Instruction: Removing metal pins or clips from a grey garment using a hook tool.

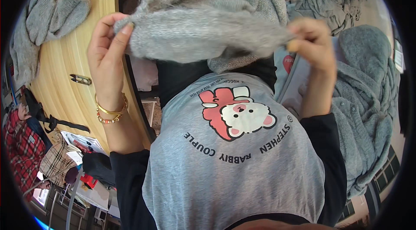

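Observation:
A grey fuzzy knitted garment (203, 33) is stretched sideways between my two hands, in front of my lap. My left hand (106, 46), with bracelets at the wrist, pinches its left end between thumb and fingers. At the other end my right hand (316, 41) is closed on the knit, slightly smeared by motion. Something yellowish shows at that thumb's tip. The rest of the garment bunches up over my knees and away from me, so its full shape is hidden.
On the left is a pale wooden table (65, 61), with small dark thread snips (81, 79) and another grey knit piece (52, 22). Grey knitted garments (364, 91) are heaped at the right, with more (325, 0) at the far right. Checked cloth (28, 147) lies at the lower left.

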The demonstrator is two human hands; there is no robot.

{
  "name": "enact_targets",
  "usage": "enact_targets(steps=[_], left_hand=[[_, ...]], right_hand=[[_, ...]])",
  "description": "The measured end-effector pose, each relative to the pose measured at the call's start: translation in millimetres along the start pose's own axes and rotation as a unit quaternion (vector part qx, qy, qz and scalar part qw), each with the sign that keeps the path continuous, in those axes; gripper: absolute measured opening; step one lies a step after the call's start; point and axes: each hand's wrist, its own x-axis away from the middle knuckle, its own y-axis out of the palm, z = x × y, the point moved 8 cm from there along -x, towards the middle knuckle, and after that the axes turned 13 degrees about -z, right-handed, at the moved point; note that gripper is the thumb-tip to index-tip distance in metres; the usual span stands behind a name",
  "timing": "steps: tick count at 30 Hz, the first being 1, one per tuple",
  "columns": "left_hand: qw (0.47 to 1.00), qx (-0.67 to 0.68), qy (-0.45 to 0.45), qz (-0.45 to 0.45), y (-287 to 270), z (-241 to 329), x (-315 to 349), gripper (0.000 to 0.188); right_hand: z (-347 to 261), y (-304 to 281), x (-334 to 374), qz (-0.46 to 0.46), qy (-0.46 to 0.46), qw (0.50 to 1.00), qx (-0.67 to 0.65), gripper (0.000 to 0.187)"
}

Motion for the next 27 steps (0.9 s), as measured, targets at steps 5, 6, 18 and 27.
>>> enact_targets(steps=[5,6,18,27], left_hand=[[0.99,-0.094,-0.081,-0.066,38,-34,2,0.016],[0.979,-0.146,-0.115,-0.086,41,-45,3,0.019],[0.849,-0.472,0.185,-0.149,109,24,-31,0.024],[0.874,-0.38,0.086,-0.289,103,-16,-40,0.02]], right_hand=[[-48,-19,-9,0.036,0.102,0.946,0.306,0.016],[-31,-19,-15,0.05,0.099,0.943,0.314,0.016],[8,-15,-18,0.054,0.106,0.967,0.227,0.017],[20,-17,-7,0.089,0.081,0.978,0.17,0.016]])
